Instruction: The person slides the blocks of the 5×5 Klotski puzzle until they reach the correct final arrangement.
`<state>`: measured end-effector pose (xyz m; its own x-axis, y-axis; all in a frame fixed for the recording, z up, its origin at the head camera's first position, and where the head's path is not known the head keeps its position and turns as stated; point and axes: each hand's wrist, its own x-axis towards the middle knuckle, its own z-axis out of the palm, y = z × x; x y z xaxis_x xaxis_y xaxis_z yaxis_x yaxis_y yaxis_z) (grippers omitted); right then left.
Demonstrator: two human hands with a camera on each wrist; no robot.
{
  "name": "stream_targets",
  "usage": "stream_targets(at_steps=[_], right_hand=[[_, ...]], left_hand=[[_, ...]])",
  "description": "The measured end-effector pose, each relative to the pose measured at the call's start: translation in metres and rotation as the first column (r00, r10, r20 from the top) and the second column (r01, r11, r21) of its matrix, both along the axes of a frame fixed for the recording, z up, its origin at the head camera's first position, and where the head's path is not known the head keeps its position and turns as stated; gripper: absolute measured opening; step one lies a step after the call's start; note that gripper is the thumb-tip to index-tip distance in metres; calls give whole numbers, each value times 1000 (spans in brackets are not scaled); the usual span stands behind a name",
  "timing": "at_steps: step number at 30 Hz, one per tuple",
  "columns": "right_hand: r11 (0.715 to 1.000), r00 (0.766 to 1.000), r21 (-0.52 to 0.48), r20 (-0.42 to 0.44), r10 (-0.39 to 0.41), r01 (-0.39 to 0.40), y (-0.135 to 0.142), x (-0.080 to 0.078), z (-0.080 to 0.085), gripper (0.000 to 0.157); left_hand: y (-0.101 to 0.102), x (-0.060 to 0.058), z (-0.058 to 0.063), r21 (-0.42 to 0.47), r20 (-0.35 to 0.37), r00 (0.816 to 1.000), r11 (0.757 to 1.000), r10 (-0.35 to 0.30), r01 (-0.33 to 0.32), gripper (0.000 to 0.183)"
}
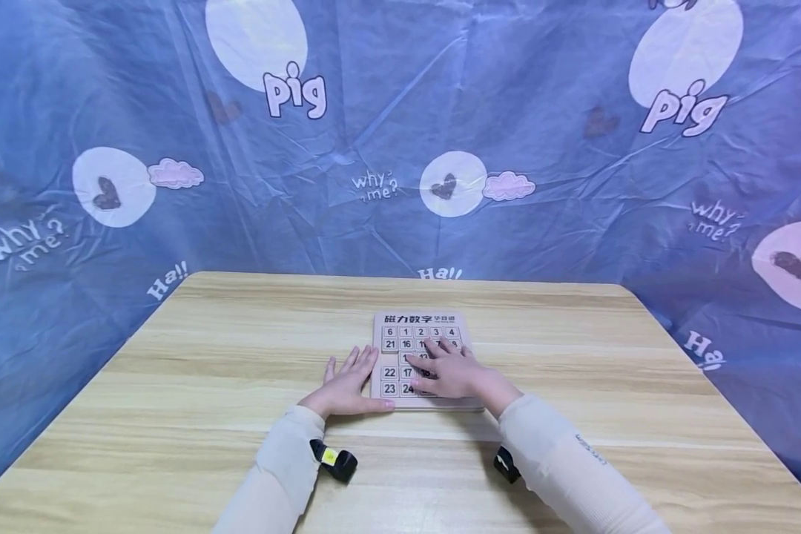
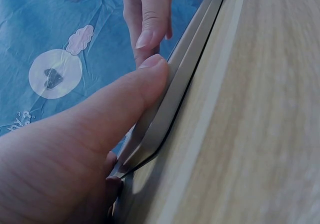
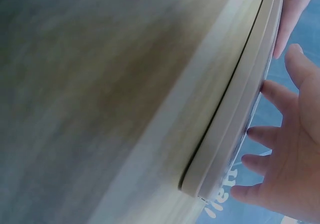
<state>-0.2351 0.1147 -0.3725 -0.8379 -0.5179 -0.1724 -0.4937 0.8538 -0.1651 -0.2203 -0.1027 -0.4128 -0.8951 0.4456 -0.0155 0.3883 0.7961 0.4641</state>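
A pale number sliding puzzle (image 1: 420, 403) lies flat on the table, its black Chinese title along the far edge. Its numbered tiles sit in rows, and a gap shows at the left of the third row. Against the puzzle's left side rests my left hand (image 1: 348, 389), fingers spread and straight, with the thumb (image 2: 150, 76) on the near left corner. My right hand (image 1: 455, 372) is spread over the right half of the board and hides several tiles there. In the right wrist view, its index fingertip (image 3: 267, 86) touches the board's top face; the other fingertips are close to it.
The wood-grain table (image 1: 207, 371) spreads around the puzzle on all sides. Behind it hangs a blue printed cloth (image 1: 374, 111). Each wrist carries a small black camera, the left one (image 1: 339, 466) just above the tabletop.
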Motion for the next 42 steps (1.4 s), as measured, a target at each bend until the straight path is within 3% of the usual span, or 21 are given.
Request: stream_targets(at_steps=[9,18,26,32,42], right_hand=[[999,999,-5,-21,40,-40,-4,6,-1,57],[984,983,0,-47,176,-176,-11,32,5,58],[972,971,-2,-33,235,-236,-11,49,7,55],[972,971,-8,-39,236,-237,-10,50,7,54],[979,979,-21,-27,203,-203,-12,39,3,54]], left_hand=[[-1,0,-2,-8,8,1000,1000,3,-3,101],[-1,0,0,-7,1,1000,1000,-2,2,101],[-1,0,0,-5,-5,1000,1000,-6,6,100],[0,1,2,-9,-3,1000,1000,-5,5,100],[0,1,3,-11,2,1000,1000,-2,2,99]])
